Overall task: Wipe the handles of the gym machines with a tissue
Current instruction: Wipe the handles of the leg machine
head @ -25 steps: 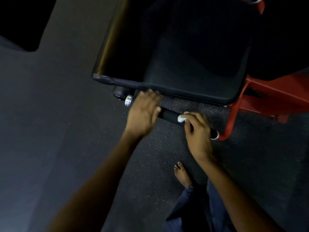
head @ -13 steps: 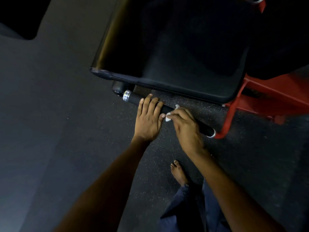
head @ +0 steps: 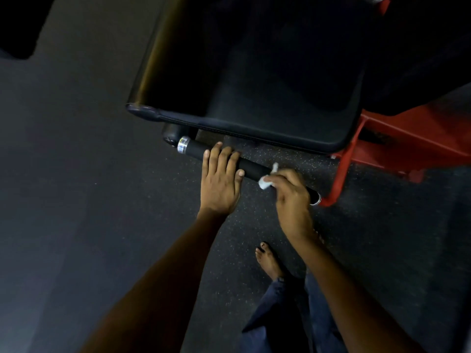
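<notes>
Now R hand pinches tissue, seemingly on handle.

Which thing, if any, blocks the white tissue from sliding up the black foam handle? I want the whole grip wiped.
The left hand does: its straight fingers lie across the black foam handle, between the white tissue pinched by the right hand and the silver end cap.
</notes>
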### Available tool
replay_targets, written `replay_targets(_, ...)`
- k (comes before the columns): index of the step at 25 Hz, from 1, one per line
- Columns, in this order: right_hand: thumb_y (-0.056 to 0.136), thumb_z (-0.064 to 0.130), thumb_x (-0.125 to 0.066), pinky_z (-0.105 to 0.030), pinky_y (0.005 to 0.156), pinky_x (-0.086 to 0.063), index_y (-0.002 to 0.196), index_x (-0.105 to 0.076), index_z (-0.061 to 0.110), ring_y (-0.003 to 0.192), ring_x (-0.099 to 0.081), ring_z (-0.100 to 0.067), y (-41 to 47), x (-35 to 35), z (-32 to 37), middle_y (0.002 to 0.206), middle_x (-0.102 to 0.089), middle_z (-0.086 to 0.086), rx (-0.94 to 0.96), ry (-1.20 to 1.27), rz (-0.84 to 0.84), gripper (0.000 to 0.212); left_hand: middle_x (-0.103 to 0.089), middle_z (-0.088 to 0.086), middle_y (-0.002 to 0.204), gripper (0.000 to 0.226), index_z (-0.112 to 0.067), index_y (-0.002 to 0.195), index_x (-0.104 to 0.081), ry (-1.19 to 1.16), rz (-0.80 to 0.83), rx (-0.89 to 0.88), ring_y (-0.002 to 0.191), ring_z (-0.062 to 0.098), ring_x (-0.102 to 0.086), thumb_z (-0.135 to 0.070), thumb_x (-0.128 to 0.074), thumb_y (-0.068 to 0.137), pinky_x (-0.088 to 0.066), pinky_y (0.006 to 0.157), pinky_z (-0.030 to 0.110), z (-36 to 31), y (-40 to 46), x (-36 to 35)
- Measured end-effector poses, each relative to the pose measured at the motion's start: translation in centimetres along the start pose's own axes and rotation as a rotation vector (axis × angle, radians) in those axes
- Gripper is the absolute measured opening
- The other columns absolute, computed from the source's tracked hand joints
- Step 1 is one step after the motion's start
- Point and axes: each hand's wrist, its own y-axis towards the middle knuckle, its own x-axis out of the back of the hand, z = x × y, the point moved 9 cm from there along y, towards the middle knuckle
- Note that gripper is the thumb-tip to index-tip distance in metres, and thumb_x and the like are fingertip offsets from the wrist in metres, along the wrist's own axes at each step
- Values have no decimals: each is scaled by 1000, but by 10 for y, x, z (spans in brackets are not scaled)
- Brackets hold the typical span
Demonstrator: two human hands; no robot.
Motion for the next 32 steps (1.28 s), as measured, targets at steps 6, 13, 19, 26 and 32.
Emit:
replay_targets(6, 90, 3, -55, -6, 71, -40, 105, -69, 4, 100, -64, -25, -62, 15, -128, 106, -68, -12, -886, 68, -11, 21, -52, 18, 127, 58, -2, 121, -53, -43, -41, 142, 138, 32, -25, -42, -16, 103, 2, 120, 38, -4, 1, -3)
replay_targets(13, 92, 5, -53, -13, 76, -42, 108, -66, 3, 97, -59, -19, -15, 17, -53, 110, -60, -12, -562, 80, -267, 21, -51, 17, 129, 51, -6, 121, -47, -41, -58, 124, 138, 32, -25, -42, -15, 103, 1, 120, 38, -2, 0, -4)
replay_targets(19, 92, 0, -50, -14, 69, -45, 114, -64, 5, 97, -64, -21, -2, 18, -100, 114, -64, -12, -923, -23, -36, 26, -50, 17, 130, 50, -6, 121, -46, -50, -55, 137, 139, 32, -23, -41, -15, 103, 1, 121, 40, -1, -2, -6)
replay_targets(26, 93, 1, -50, -21, 78, -48, 115, -61, -4, 102, -62, -25, -32, 35, -127, 116, -63, -18, -1104, 89, -227, 25, -49, 16, 131, 52, -5, 122, -48, -40, -49, 120, 140, 31, -23, -41, -16, 103, 1, 121, 39, -2, -1, -5)
replay_targets(32, 93, 8, -53, -13, 80, -43, 114, -65, 14, 102, -58, -13, 8, 4, -55, 116, -61, -2, -624, 67, 50, 25, -49, 17, 131, 51, -6, 122, -46, -39, -41, 135, 141, 31, -21, -41, -15, 103, 3, 121, 38, -1, -1, -6)
